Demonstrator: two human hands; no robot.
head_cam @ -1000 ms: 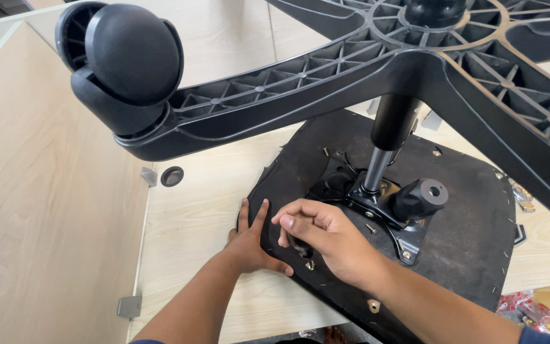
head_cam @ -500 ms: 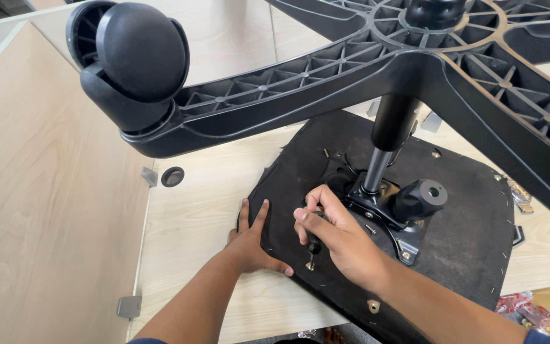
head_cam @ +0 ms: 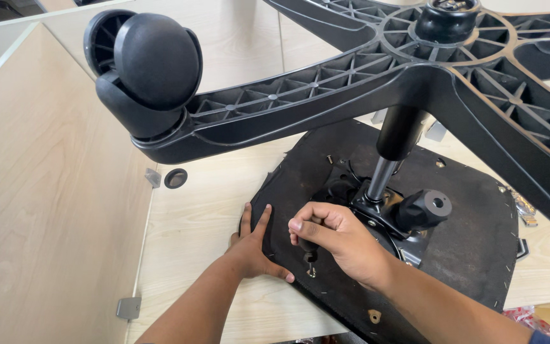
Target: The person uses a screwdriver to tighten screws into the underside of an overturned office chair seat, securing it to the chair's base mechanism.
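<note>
Upside-down office chair on the pale wood-grain desk (head_cam: 198,236), and the seat underside (head_cam: 472,242) is the thing being worked on — a flat, dark panel with rounded corners, covered in a rough, felt-like black fabric, stapled along the edge. The right hand (head_cam: 338,239) is fisted around a short dark-handled tool (head_cam: 310,251), tip pointing down at a small metal screw (head_cam: 312,272) near the panel's front edge; whether the tip is seated in it, can't tell. The left hand (head_cam: 253,245) lies flat, fingers spread, pressing on the panel's left edge and holding nothing. Just right of the fist sits the metal tilt mechanism (head_cam: 389,220) with a black ribbed knob (head_cam: 424,210), and a shiny gas cylinder (head_cam: 383,175) rising from it. Overhead — the moulded black plastic star base (head_cam: 326,95), ribbed underneath, ending in a smooth, rounded caster (head_cam: 144,67)
</note>
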